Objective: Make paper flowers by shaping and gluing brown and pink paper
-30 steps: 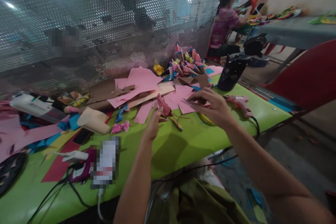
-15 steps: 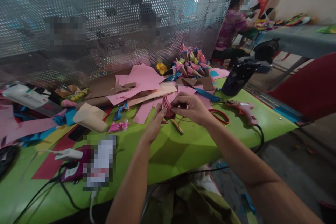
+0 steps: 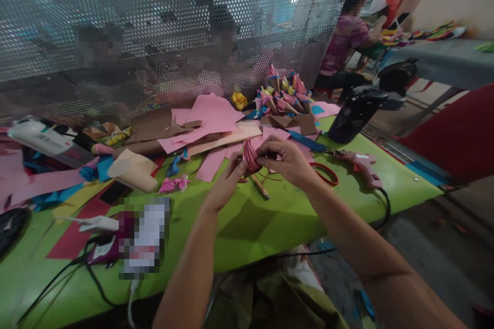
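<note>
A pink pleated paper piece [image 3: 250, 153], twisted into a swirl, is held between both hands above the green table [image 3: 266, 231]. My left hand [image 3: 226, 181] grips its left side, thumb on the folds. The fingers of my right hand [image 3: 284, 159] pinch its right edge. Its lower part is hidden by my fingers. Just below lies a pencil [image 3: 261, 188] on the table. To the right of my right hand are a red ring-shaped item [image 3: 327, 174] and a pink glue gun [image 3: 360, 164] with a black cord.
Pink paper sheets [image 3: 210, 113] and brown paper lie behind my hands. Several pink-topped paper cones [image 3: 287, 95] stand at the back by a perforated metal panel [image 3: 162, 36]. A dark tumbler [image 3: 355, 115] is at right; a cream paper cup [image 3: 133, 170] lies left. Another person [image 3: 347, 36] sits beyond.
The pink paper piece has turned slightly in my fingers and shows more of its folds. My view has shifted a little; both hands keep their hold.
</note>
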Demonstrator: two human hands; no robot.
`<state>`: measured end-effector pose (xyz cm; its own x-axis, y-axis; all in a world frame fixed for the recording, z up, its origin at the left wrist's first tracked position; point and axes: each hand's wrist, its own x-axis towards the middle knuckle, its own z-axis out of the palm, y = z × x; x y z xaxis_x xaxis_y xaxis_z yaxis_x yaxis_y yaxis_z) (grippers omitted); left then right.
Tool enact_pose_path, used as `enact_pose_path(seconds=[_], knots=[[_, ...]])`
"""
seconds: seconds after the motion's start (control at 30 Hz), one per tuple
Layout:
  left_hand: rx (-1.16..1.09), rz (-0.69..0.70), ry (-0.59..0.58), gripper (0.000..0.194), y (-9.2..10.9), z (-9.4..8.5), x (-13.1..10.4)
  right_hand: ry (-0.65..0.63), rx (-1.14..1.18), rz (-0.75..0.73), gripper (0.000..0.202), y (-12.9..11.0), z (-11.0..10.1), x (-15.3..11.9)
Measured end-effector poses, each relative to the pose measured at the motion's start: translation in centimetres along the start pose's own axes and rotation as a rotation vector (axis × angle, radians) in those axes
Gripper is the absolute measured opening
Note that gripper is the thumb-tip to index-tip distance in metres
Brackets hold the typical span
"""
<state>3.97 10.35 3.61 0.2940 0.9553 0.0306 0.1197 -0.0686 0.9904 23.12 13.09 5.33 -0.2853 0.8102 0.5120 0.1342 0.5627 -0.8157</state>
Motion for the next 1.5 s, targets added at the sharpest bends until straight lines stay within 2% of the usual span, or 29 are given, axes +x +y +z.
enact_pose_path(seconds=[0.23, 0.7, 1.0, 1.23, 1.5], knots=[[0.055, 0.018, 0.062, 0.038, 0.6, 0.3, 0.1, 0.037, -0.038, -0.015, 0.005, 0.3, 0.4, -0.3], [0.101, 0.060, 0.121, 0.035, 0.1, 0.2, 0.3, 0.043, -0.076, -0.018, 0.006, 0.5, 1.1, -0.8], [0.104, 0.058, 0.111, 0.038, -1.2, 0.0, 0.4, 0.042, -0.078, 0.013, 0.006, 0.8, 1.1, -0.8], [0.131, 0.096, 0.097, 0.038, -1.2, 0.1, 0.4, 0.033, -0.050, 0.024, 0.006, 0.9, 1.1, -0.8], [0.180, 0.080, 0.115, 0.037, -1.1, 0.2, 0.4, -0.039, -0.050, 0.076, 0.010, 0.6, 0.7, -0.9]])
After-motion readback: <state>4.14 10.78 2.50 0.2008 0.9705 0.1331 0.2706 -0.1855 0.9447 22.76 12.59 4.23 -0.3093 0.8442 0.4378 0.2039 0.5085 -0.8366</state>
